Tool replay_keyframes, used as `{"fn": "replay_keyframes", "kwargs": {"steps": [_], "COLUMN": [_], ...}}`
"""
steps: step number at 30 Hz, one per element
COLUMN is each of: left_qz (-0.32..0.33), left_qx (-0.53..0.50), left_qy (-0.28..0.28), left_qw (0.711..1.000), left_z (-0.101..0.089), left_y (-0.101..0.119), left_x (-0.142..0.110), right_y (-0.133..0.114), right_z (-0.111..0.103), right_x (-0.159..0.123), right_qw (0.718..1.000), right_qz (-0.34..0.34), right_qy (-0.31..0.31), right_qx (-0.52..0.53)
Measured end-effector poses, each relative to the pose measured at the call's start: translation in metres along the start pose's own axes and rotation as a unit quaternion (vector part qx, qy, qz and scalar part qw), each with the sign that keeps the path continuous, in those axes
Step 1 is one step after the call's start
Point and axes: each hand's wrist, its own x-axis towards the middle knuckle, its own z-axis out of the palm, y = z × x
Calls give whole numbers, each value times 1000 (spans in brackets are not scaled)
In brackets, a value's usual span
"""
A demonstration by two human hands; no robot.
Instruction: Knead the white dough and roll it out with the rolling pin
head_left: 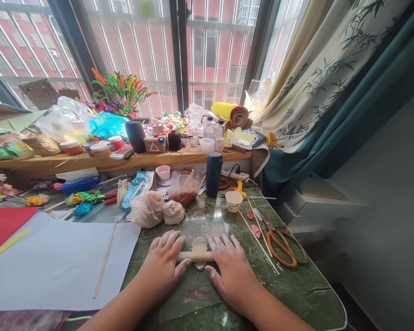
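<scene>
Left hand (167, 255): spread over left end of rolling pin (196, 256)
Right hand (230, 263): spread over its right end
Flattened clay (199, 244): under rolling pin, on surface (296, 294)
Beyond: clay lump (174, 213), blue cylinder (214, 175), paper cup (234, 203)
Right: scissors (274, 229), sticks (258, 242)
Left: white paper (55, 266)

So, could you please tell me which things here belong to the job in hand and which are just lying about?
In use:
- rolling pin
- flattened clay
- probably the clay lump

Lying about:
- scissors
- yellow glue gun
- dark blue cylinder
</scene>
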Motion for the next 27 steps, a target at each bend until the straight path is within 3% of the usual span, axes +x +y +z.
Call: {"fn": "replay_keyframes", "kwargs": {"steps": [6, 11, 17, 22, 27], "left_qz": [25, 24, 43, 75, 89], "left_qx": [-14, -26, -44, -72, -63], "left_qy": [-22, -71, -63, -59, -50], "left_qw": [999, 997, 996, 993, 993], "left_z": [-2, -26, -52, -34, -14], "left_y": [7, 4, 4, 8, 3], "left_x": [-21, 1, 2, -18, -25], "right_y": [-1, 2, 0, 0, -2], "right_z": [14, 6, -9, 8, 14], "right_x": [-20, -3, -8, -30, -35], "right_qw": [999, 998, 994, 996, 997], "right_qz": [-22, 6, -44, -64, -70], "right_qy": [35, 61, 96, 59, 28], "right_qx": [-12, 15, 18, 15, -4]}}
